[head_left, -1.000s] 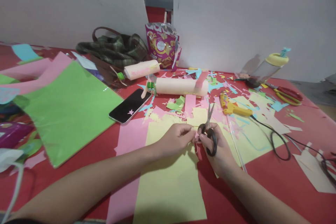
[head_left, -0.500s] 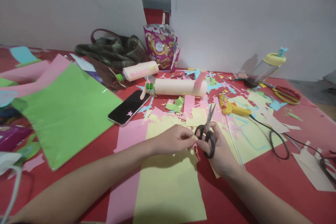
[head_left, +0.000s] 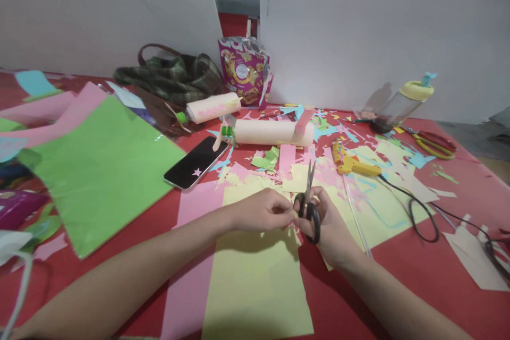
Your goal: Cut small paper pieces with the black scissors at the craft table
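Black-handled scissors (head_left: 308, 187) are in my right hand (head_left: 332, 236), their blades nearly together and pointing away from me. My left hand (head_left: 265, 210) is closed in a pinch, its fingertips meeting those of my right hand. A tiny pale yellow scrap (head_left: 294, 214) shows at the fingertips, mostly hidden by them. Beneath both hands lies a yellow paper sheet (head_left: 258, 287), with a pink sheet (head_left: 187, 276) partly under its left side. Paper scraps (head_left: 303, 172) lie just beyond the scissors.
A phone (head_left: 195, 163) carrying a pink star lies left of centre, beside a green sheet (head_left: 107, 170). Two paper-wrapped bottles (head_left: 266, 133) lie farther back. On the right are a yellow glue gun (head_left: 358, 166) with its cord, a clear tumbler (head_left: 398, 106) and red-and-yellow-handled scissors (head_left: 434, 146).
The scissors have swung slightly left, from leaning right to nearly upright. My right fingers have shifted a little left with them; my left hand has barely moved.
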Tool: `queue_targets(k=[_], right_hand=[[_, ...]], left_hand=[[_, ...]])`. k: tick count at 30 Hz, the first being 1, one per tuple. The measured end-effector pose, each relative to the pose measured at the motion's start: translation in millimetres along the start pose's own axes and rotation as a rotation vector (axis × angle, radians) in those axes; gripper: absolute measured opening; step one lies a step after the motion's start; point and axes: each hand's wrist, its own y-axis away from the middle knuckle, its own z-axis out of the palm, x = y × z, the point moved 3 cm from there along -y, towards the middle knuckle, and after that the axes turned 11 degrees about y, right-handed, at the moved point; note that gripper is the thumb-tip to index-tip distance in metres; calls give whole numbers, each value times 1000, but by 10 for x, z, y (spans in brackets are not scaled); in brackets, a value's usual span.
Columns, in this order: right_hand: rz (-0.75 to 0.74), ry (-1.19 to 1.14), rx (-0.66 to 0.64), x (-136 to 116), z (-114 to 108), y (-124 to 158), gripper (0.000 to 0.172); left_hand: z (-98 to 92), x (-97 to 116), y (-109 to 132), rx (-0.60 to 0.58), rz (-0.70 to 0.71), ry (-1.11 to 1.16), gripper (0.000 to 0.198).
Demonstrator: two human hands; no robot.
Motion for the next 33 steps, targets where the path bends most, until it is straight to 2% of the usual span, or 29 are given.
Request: queue_targets(k=[4,9,16,24,29,33], right_hand=[[2,24,47,-3,-8,-3,34],[-11,25,112,0,-26,-5,33],[-44,41,209,-6,-76,0,31],[-72,-4,214,-2,-87,-11,29],[-74,-28,233,-22,-79,-14,30],[-65,-41,229,-8,-84,-17,32]], left_hand=[[-11,4,-7,31,27,-11,23],[-58,-6,-26,142,53,-6,22],[-100,-40,-35,278,-11,72,19],[-56,-19,-53,206,-18,-52,25],[-50,-12,-43,204,16,-36,18],[-2,41,-33,117,38,-3,17]])
